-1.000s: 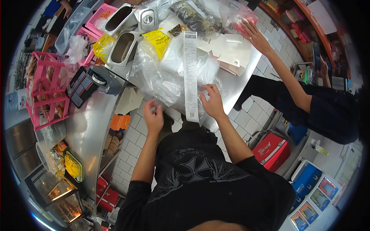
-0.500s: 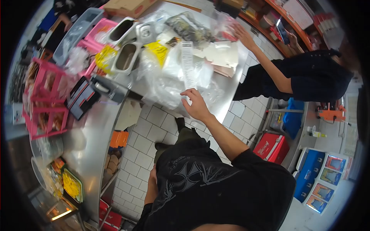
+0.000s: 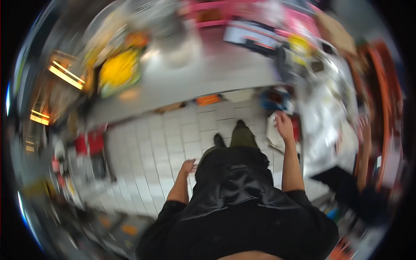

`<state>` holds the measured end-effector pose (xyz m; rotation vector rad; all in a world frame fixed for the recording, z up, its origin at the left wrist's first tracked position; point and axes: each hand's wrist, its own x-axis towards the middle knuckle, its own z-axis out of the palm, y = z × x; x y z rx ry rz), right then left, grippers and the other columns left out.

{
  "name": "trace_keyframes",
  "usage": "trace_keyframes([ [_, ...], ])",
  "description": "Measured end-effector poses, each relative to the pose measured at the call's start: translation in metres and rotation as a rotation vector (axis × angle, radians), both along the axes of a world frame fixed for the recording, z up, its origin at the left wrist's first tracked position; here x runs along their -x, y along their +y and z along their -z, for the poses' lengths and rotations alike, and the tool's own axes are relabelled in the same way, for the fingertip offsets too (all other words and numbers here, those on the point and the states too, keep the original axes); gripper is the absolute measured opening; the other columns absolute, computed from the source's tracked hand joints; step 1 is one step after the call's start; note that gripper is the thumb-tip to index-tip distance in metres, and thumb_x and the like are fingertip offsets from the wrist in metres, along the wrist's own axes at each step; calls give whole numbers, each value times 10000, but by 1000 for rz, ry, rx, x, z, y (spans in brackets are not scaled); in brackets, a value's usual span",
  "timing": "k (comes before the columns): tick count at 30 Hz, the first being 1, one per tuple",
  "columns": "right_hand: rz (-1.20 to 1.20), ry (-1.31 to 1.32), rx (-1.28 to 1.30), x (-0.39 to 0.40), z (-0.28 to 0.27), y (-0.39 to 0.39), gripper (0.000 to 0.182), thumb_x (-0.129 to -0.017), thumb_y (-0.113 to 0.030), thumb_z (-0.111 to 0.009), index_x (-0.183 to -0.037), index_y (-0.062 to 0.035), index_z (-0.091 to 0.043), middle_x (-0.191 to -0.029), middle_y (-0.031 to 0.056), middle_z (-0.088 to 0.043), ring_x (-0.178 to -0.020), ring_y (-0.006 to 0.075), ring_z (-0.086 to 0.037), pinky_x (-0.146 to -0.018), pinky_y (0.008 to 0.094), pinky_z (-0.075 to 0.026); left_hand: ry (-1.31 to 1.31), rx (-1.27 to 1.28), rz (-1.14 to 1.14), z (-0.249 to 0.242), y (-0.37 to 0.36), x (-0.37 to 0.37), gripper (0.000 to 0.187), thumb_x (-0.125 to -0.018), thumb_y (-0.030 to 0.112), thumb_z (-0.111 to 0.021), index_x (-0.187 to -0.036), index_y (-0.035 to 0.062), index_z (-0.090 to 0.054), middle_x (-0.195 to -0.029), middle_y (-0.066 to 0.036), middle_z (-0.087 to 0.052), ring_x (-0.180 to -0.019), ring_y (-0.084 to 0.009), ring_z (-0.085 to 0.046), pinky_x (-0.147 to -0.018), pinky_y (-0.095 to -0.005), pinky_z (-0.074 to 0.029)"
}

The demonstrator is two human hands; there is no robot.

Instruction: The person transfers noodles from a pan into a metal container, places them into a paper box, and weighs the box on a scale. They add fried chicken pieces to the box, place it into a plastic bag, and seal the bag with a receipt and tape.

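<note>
My right hand (image 3: 284,125) is held out in front of me beside the edge of the side table. Its fingers are loosely bent and apart, and I make out nothing in them, though motion blurs the view. Behind it is a pale, flat thing (image 3: 274,136) below table height, too smeared to name. My left hand (image 3: 188,166) hangs by my left hip above the floor, fingers loosely spread and touching nothing. On the side table lie clear plastic bags (image 3: 323,104), to the right of my right hand.
A steel counter (image 3: 208,65) runs across the front. On it are a tray of yellow food (image 3: 119,69), a dark-framed device (image 3: 249,34) and pink crates (image 3: 210,13). A red box (image 3: 89,143) stands at left. A co-worker's arm (image 3: 365,143) is at right, by orange shelving (image 3: 381,86).
My view has swung left, so the counter now lies ahead and the bag-covered table is at right. My right hand has left the long paper slip. My left hand has come away from my side.
</note>
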<state>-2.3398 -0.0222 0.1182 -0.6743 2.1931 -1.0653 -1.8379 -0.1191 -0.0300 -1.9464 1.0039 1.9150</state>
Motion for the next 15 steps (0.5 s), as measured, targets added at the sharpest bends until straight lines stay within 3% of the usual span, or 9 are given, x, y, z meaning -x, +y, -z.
trace_keyframes([
  [3, -827, -31, -255, -93, 95, -21, 373, -947, -320, -540, -1228, -81, -592, -1011, 98, -656, -966, 204, -630, -856, 335, -496, 40, -21, -220, -7, 4, -19, 456, -917, 417, -559, -1226, 83, -529, -1034, -138, -662, -869, -231, -656, -747, -387, -506],
  [6, -1117, -34, -260, -125, 82, -81, 406, -945, -337, -542, -1250, -71, -584, -1096, 113, -641, -1021, 228, -609, -898, 350, -484, 139, 8, -342, -35, 16, -21, 375, -946, 351, -523, -1177, 58, -561, -1061, -137, -661, -892, -234, -656, -757, -394, -522],
  [9, -1048, -391, -516, -117, 76, -150, 422, -941, -328, -546, -1249, -41, -576, -1160, 131, -629, -1062, 266, -598, -916, 364, -476, 144, 632, 197, -27, 78, -58, 265, -861, 237, -569, -973, 5, -628, -918, -171, -656, -883, -314, -648, -732, -379, -536],
  [10, -929, -528, -641, -111, 77, -173, 416, -936, -311, -548, -1235, -23, -577, -1177, 141, -625, -1079, 290, -596, -926, 370, -473, 171, 279, 25, -6, 107, -79, 267, -816, 254, -595, -919, 9, -625, -842, -165, -645, -860, -355, -636, -724, -415, -532],
  [11, -951, -505, -664, -101, 86, -187, 416, -936, -311, -548, -1235, -23, -577, -1177, 141, -625, -1079, 290, -596, -926, 370, -473, 301, 451, 739, -12, 130, -107, 264, -769, 278, -645, -856, 29, -635, -828, -166, -642, -839, -377, -630, -719, -426, -528],
  [12, -1202, -346, -569, -83, 122, -194, 394, -942, -296, -545, -1224, -25, -583, -1104, 119, -642, -997, 247, -603, -881, 353, -480, 424, -138, 203, -68, 131, -108, 295, -753, 284, -697, -937, 55, -674, -886, -137, -678, -850, -324, -648, -749, -406, -524],
  [13, -1460, -185, -447, -71, 158, -212, 372, -947, -281, -542, -1214, -26, -589, -1032, 96, -658, -916, 204, -611, -835, 335, -488, 500, -650, -137, -38, 197, -108, 442, -770, 269, -732, -1139, 42, -646, -1061, -128, -686, -951, -263, -642, -838, -382, -502],
  [14, -1809, 88, -381, -66, 190, -228, 315, -931, -229, -528, -1167, -33, -600, -999, 99, -661, -847, 186, -627, -797, 315, -506, 567, -516, -317, -179, 132, -93, 526, -850, 286, -680, -1272, -5, -562, -1223, -132, -630, -1068, -220, -604, -928, -365, -470],
  [15, -1683, -129, -599, -70, 220, -236, 304, -891, -183, -529, -1144, -27, -594, -989, 115, -673, -908, 223, -645, -848, 334, -509, 676, -477, -465, -247, 100, -84, 547, -901, 333, -618, -1293, -37, -529, -1260, -144, -606, -1132, -235, -584, -996, -370, -432],
])
